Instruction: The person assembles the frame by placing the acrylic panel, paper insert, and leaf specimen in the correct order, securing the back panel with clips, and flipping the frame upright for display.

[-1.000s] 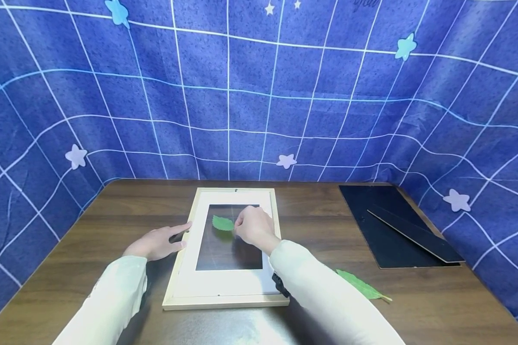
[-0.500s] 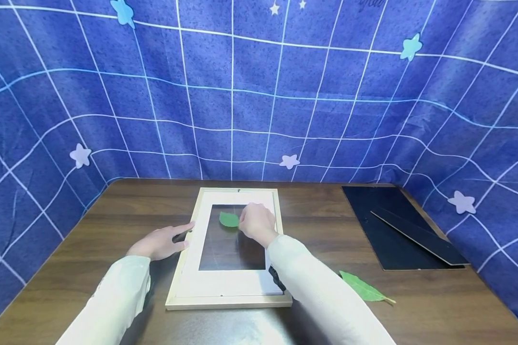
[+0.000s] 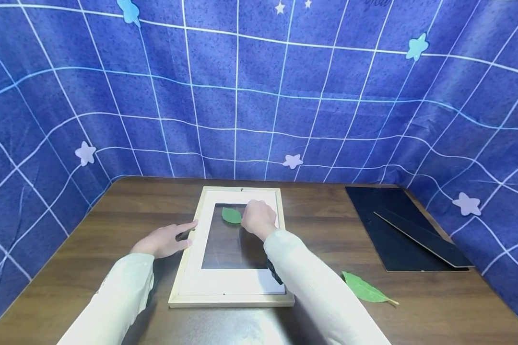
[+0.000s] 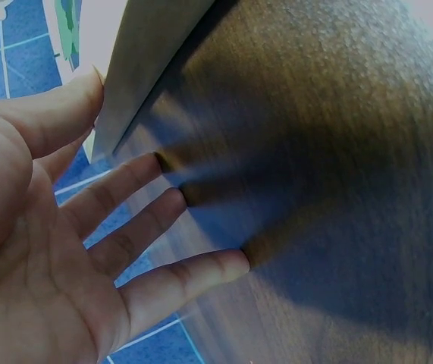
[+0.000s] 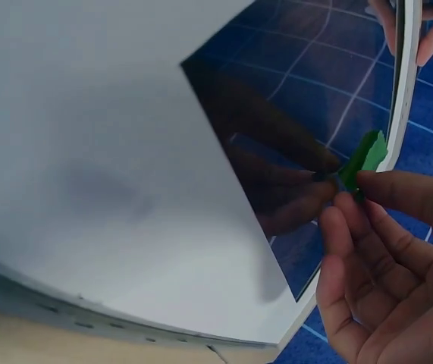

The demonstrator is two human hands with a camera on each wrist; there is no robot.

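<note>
A pale wooden picture frame (image 3: 230, 301) with a white mat (image 3: 237, 281) around a dark glassy opening lies on the table. Over the upper part of that opening, my right hand (image 3: 258, 218) pinches a small green leaf (image 3: 231, 215) at its right end. In the right wrist view, thumb and fingertips meet on the leaf (image 5: 366, 159), and the glass mirrors them. My left hand (image 3: 163, 240) rests at the frame's left side. Its thumb and index finger touch the frame edge, while the other fingers extend loosely over the wood in the left wrist view.
A larger green leaf (image 3: 366, 287) lies on the table, right of my right sleeve. Farther right is a black backing board (image 3: 371, 211), with a narrower black piece (image 3: 423, 237) propped across it. Blue patterned cloth (image 3: 259, 96) hangs behind the brown wooden table (image 3: 319, 211).
My right hand has carried the small leaf slightly toward the top of the opening, and the leaf has turned a little. The left hand stays at the frame edge. The head view has shifted slightly.
</note>
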